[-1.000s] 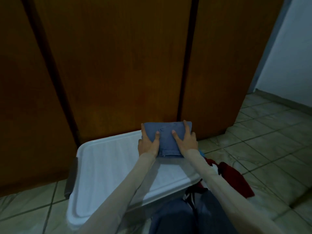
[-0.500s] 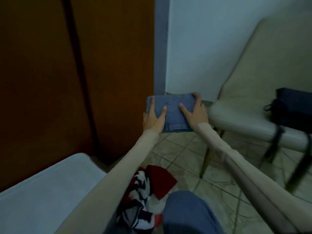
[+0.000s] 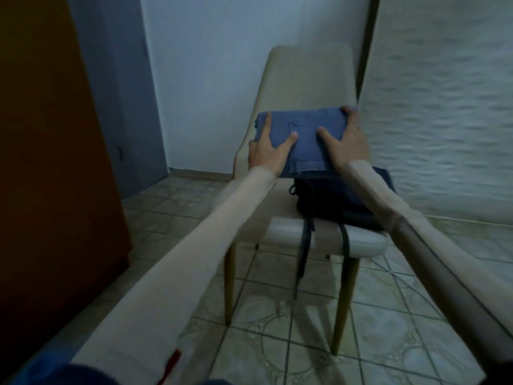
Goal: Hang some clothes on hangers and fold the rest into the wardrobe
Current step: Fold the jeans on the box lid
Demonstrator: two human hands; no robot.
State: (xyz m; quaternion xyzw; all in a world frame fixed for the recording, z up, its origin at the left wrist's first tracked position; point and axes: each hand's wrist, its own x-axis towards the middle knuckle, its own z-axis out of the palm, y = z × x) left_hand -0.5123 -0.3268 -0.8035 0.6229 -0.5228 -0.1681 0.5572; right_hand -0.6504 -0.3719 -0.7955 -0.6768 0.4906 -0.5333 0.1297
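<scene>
Here the left hand [image 3: 268,151] and right hand [image 3: 345,144] clasp the folded blue denim garment [image 3: 306,140] by its sides, thumbs on top, keeping it squared above the dark folded clothes [image 3: 341,195] on the cream padded chair [image 3: 305,87] seat.

Both arms in pale long sleeves reach straight forward, the left hand [image 3: 268,151] and right hand [image 3: 345,145] gripping opposite sides of the folded blue denim garment [image 3: 305,137], thumbs laid flat on top, fingers wrapped round its edges.
</scene>
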